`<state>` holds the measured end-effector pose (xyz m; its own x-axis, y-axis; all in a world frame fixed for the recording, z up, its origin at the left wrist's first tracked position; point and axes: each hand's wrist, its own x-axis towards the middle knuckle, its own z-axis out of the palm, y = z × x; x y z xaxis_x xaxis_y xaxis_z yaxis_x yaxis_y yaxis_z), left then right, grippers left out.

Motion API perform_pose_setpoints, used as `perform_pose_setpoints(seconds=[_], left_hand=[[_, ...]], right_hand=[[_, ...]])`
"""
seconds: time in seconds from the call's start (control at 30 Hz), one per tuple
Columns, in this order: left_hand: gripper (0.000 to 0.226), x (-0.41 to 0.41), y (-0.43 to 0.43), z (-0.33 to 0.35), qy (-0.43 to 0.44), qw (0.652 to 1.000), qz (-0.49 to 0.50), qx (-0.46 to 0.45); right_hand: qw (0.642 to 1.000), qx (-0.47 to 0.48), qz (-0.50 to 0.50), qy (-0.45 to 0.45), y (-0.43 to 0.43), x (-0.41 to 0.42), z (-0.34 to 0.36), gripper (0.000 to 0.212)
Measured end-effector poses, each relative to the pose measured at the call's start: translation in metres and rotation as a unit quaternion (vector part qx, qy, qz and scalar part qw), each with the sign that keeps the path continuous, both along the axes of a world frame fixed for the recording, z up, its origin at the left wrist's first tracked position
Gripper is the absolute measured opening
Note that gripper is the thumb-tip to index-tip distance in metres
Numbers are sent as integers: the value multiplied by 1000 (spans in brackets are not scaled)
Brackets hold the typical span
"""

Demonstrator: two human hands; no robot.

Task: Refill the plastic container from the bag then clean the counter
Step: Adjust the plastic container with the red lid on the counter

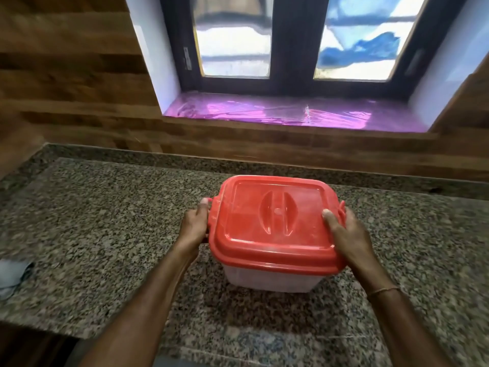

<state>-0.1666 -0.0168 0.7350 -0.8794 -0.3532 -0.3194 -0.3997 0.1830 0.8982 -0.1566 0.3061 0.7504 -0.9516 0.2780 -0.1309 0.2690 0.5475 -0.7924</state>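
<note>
While lidded red, container (272, 276) looks translucent.

Home kitchen. Speckled granite tabletop (105, 207) runs along a wall of wood-look panels (66, 83). Above the tabletop, a recessed window (285, 38) with dark frame and frosted panes; its sill (264, 112) is lined with shiny purple film. Red-lidded plastic storage container (272, 223) sits on the tabletop below the window. Crumpled cloth (13, 276) at the tabletop's left edge.
</note>
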Motion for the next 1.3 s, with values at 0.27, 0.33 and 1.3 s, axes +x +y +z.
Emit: perform_pose_setpoints(seconds=[0.27,0.33,1.3], left_hand=[[89,-3,-4,-10,20,997,-20,68],[90,-2,5,-6,54,994,-67,64],[79,5,10,14,95,989,-89,70]], right_hand=[[998,-61,-18,-11,-6,0,0,64],[997,-65,-44,-15,-9,-1,-1,64],[978,-190,-65,63,-35,41,3,81]])
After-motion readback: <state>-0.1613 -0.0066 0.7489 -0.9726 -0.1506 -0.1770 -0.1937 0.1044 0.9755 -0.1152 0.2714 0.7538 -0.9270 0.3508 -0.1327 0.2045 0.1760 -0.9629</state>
